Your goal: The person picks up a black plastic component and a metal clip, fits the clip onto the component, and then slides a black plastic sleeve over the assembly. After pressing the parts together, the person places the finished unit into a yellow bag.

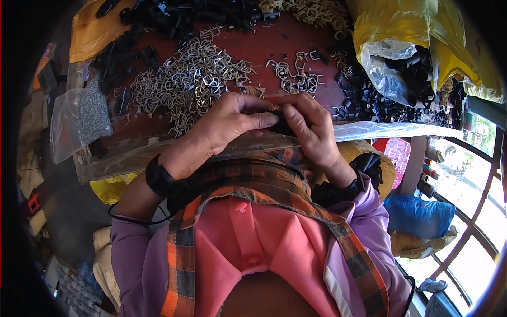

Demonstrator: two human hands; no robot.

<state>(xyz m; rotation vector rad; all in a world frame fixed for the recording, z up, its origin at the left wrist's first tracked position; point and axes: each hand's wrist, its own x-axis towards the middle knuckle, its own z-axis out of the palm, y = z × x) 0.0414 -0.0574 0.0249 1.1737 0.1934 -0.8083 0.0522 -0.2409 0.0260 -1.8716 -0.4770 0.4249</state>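
My left hand (228, 120) and my right hand (315, 127) meet at the near edge of the red worktable. Between them they grip a small black part (282, 126), with both thumbs pressed near it. Fingers cover most of that part, so its exact kind does not show. Just beyond my left hand spreads a heap of silvery U-shaped metal clips (185, 79). A smaller cluster of the same clips (296, 76) lies beyond my right hand.
Small black pieces (364, 98) cover the table's right side, beside a yellow plastic bag (406, 26). Black parts (185, 18) and brass-coloured clips (322, 16) lie at the back. At left is a clear bag of tiny metal pieces (94, 113). Clear plastic sheeting (369, 130) lines the front edge.
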